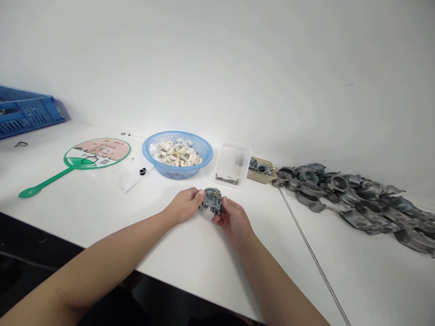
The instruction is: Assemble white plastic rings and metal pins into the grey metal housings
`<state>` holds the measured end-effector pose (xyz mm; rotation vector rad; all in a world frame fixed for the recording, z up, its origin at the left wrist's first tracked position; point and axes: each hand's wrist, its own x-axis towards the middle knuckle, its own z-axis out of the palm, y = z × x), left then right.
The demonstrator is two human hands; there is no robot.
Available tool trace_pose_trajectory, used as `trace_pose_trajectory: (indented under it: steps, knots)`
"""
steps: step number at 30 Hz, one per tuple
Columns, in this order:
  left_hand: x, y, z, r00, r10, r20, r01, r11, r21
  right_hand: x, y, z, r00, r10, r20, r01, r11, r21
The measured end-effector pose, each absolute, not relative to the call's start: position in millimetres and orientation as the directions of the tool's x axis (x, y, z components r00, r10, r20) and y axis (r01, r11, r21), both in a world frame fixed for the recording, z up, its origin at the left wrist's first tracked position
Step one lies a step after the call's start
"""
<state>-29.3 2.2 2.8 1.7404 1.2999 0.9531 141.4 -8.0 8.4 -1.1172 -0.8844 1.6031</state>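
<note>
A grey metal carburetor body (211, 199) with small brass fittings is held up between both hands above the white table. My left hand (186, 204) grips its left side, thumb on top. On the right side, my right hand (235, 221) pinches it between thumb and fingers. The undersides of the fingers are partly hidden. Just beyond the hands stand a blue basket (177, 173) of white ring-shaped floats (178, 153) and a clear plastic box (231, 158) with thin metal pins (227, 179) in it.
At right, a pile of grey metal castings (360, 194) lies along the wall, beside a tan tray (260, 175) of small parts. A thin metal strip (312, 253) crosses the table. Left are a green-handled fan (98, 154), black rings (142, 171) and a blue crate (30, 113).
</note>
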Motion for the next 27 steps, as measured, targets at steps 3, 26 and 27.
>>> trace_pose_trajectory:
  steps: [3, 26, 27]
  knots:
    - [-30.3, 4.6, -0.7, 0.258, 0.946, 0.195, 0.359, -0.281, 0.89, 141.7, -8.8, 8.5, -0.124, 0.955, -0.269, -0.262, -0.293, -0.92]
    - [-42.3, 23.4, -11.4, 0.473, 0.853, 0.22, 0.314, -0.396, 0.863, 148.7, -1.3, -1.2, -0.278, 0.958, 0.066, 0.306, 0.153, -0.939]
    - [-44.0, 24.8, -11.5, 0.464, 0.86, 0.211, 0.315, -0.383, 0.868, 149.0, 0.4, -3.6, -0.267, 0.962, 0.053, 0.313, 0.139, -0.94]
